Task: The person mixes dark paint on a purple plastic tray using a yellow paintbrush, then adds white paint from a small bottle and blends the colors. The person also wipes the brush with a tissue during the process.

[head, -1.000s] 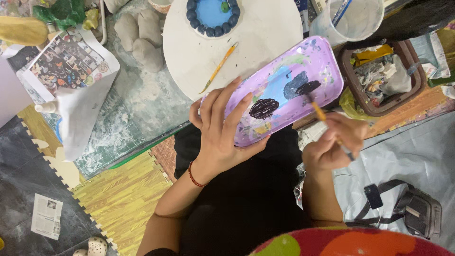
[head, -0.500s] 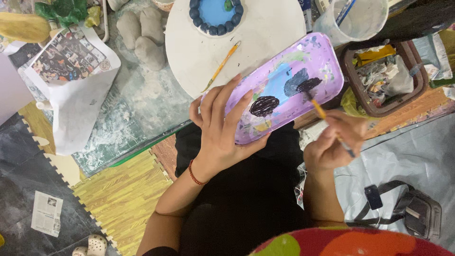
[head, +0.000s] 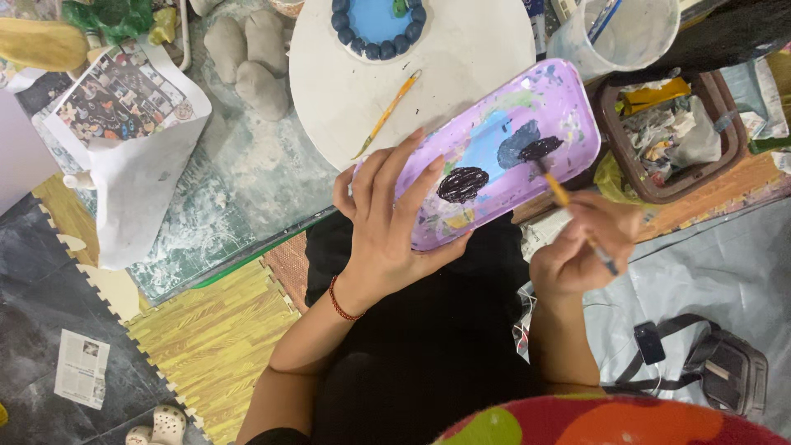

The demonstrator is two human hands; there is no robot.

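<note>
Nearest, at lower centre, the person's left hand (head: 387, 227) has its grip closed on the near end of the purple palette tray (head: 503, 148), fingers spread across its top, tilting it over the lap. Right of centre, the right hand (head: 581, 243) pinches a thin paintbrush (head: 568, 206) — its tip sits in a dark paint patch (head: 540, 148) beside a blue smear. Loading well seems to call for a steady tray and light, short strokes, so the dark paint stays out of the blue. Farther up, a second brush (head: 387, 111) lies on the round white board (head: 445, 74) on the desk, below a blue-painted clay dish (head: 375, 25). At the upper right stands a clear water cup (head: 626, 37) — near enough for rinsing.
</note>
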